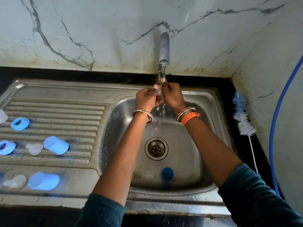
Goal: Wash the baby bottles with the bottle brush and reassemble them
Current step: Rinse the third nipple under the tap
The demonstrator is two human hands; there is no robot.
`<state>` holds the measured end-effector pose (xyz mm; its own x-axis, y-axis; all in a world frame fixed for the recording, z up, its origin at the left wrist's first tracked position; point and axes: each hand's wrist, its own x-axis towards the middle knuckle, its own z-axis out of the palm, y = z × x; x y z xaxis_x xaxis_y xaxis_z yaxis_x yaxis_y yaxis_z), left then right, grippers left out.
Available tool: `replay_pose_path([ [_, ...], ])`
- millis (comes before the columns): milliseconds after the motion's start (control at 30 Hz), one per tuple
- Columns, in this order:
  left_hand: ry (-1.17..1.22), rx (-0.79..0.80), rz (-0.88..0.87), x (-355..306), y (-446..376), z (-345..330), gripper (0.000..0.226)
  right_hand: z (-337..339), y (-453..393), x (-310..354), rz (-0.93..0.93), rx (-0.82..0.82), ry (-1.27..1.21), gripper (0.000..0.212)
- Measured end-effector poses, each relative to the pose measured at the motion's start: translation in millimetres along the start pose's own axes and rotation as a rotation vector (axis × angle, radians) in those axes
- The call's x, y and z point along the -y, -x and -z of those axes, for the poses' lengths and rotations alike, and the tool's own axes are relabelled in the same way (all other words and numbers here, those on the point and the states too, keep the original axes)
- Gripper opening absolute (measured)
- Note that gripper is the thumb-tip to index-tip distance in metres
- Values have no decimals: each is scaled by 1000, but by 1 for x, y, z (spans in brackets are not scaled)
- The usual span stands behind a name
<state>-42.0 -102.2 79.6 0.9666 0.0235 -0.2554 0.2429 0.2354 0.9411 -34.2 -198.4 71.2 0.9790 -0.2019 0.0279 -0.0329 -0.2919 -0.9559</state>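
Both hands, left hand [145, 97] and right hand [172, 95], pinch a small clear silicone teat [159, 92] together under the running steel tap [164, 48]. Rinsing it well likely means turning it so water reaches inside. Right of them lies the white bristled bottle brush [242, 117]; left, blue plastic caps [56, 145] wait.

Dull scratched steel sink [188, 192], marble-look wall [98, 30]

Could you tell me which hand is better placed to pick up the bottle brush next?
Probably the right hand: the bottle brush lies on the counter right of the sink, on that hand's side.
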Motion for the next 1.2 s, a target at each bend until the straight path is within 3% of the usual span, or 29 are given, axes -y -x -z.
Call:
replay_pose_path([
  [133, 69, -21, -4, 3, 1, 3, 23, 3, 3, 5, -28, 165, 26, 30],
  [233, 263, 33, 106, -3, 2, 2, 21, 7, 2, 2, 21, 129, -2, 20],
  [433, 407, 51, 191, 10, 2, 7, 29, 9, -1, 1, -67, 46, -57, 32],
  [500, 420, 47, 191, 16, 2, 11, 35, 11, 1, 0, -95, 134, 19, 40],
  [600, 447, 81, 182, 23, 1, 16, 41, 12, 12, -1, 21, 216, 189, 32],
  [700, 469, 48, 213, 28, -1, 18, 38, 8, 18, 3, 187, 85, 387, 34],
  [800, 401, -47, 294, 39, -10, 28, 29, 1, 23, -6, 319, -127, 388, 24],
  [867, 314, -130, 351, 47, -14, 37, 29, -9, 21, -32, 235, -137, 383, 19],
  [967, 175, -178, 393, 61, -15, 49, 33, -21, 27, -70, 13, 26, 531, 24],
  [1100, 104, -142, 459, 73, -21, 64, 36, -27, 29, -70, 72, -198, 323, 26],
  [1200, 63, -110, 494, 75, -19, 59, 39, -30, 33, -78, -37, -41, 455, 24],
])
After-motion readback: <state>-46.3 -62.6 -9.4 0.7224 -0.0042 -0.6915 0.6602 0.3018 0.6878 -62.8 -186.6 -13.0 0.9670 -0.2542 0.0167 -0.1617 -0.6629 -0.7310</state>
